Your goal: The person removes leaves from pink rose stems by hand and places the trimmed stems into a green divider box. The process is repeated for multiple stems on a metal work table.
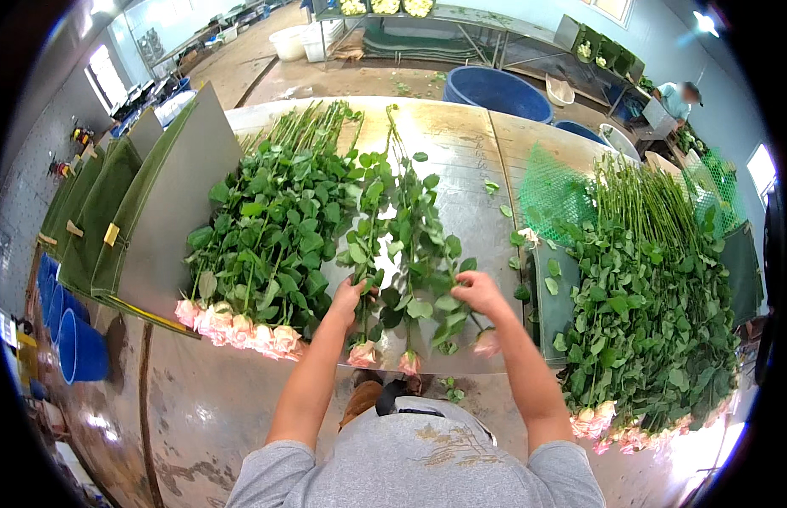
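Three pink roses lie apart on the metal tabletop (460,209), stems pointing away from me and blooms at the near edge. My left hand (350,300) curls around the leafy stem of the left rose (362,354); its fingertips are partly hidden by leaves. The middle rose (409,362) lies between my hands. At the right rose (487,342), my right hand (481,293) pinches the leafy stem between thumb and fingers, the bloom partly behind my forearm. Left of my hands is a thick pile of pink roses (266,235).
A larger rose pile (654,317) rests at right on dark green cloth (555,298), with green netting (549,190) beyond. A metal panel (178,197) and green cloth-covered dividers (114,203) rise at left. Blue tubs (495,95) stand on the floor. Another person (676,101) is at far right.
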Demonstrator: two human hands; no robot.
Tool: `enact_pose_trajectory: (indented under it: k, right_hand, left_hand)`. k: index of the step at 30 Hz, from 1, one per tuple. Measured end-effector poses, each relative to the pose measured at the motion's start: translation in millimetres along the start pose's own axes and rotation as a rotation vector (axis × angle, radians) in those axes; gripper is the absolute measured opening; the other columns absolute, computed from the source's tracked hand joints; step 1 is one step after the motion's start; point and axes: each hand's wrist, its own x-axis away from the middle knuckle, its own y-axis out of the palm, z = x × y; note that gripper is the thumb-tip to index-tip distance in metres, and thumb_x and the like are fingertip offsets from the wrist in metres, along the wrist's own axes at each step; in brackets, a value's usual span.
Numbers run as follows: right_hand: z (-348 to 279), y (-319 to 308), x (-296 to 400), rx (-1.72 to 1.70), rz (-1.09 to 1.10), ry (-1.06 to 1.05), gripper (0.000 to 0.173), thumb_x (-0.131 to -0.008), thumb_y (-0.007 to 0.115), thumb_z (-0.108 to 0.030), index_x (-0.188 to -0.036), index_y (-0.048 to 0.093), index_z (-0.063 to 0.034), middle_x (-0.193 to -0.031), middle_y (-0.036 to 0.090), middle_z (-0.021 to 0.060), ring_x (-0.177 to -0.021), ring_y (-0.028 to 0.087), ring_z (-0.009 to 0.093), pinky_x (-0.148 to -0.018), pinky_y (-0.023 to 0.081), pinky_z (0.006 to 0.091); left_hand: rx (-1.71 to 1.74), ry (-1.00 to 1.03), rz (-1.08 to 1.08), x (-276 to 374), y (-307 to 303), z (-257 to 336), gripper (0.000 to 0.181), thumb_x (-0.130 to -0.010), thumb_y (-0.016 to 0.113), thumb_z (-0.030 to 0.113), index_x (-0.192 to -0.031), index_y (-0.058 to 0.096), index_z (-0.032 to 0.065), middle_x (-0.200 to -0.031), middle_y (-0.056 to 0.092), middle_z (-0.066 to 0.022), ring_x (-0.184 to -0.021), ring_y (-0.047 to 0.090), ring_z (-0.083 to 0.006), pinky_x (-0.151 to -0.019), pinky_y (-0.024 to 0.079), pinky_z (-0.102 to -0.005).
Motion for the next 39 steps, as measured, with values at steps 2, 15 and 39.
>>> enact_pose_trajectory:
  k: [2, 15, 39]
  right_hand:
    - [-13, -22, -5, -0.228, -0.033, -0.001, 0.042, -0.072, 0.07, -0.021, -0.107, 0.063, 0.0007, -0.089, 0.066, 0.0073, -0.077, 0.059, 0.014, -0.069, 0.048, 0.0283]
    - [-132, 40, 3, -0.466, -0.173, 0.01, 0.034, -0.079, 0.069, -0.019, -0.104, 0.062, 0.0026, -0.092, 0.064, 0.0052, -0.08, 0.057, 0.01, -0.072, 0.046, 0.0235]
    - [-92, 98, 21, -0.13, 0.198, -0.105, 0.031, -0.083, 0.06, -0.029, -0.092, 0.06, 0.0005, -0.077, 0.061, 0.0176, -0.07, 0.058, 0.031, -0.066, 0.046, 0.0398]
  left_hand:
    - [-0.02, -0.025, -0.014, 4, 2, 5, 0.015, -0.092, 0.048, 0.01, -0.103, 0.054, 0.0014, -0.079, 0.064, -0.0102, -0.059, 0.057, -0.0183, -0.058, 0.048, -0.0305]
    - [0.182, -0.065, -0.085, 16, 2, 28, 0.018, -0.089, 0.051, 0.014, -0.101, 0.059, 0.0039, -0.087, 0.065, -0.0065, -0.067, 0.06, -0.0147, -0.061, 0.05, -0.0292]
    - [0.361, -0.148, -0.18, 54, 14, 93, 0.024, -0.083, 0.065, 0.017, -0.098, 0.062, -0.0007, -0.083, 0.065, -0.0066, -0.074, 0.063, -0.0177, -0.062, 0.052, -0.0279]
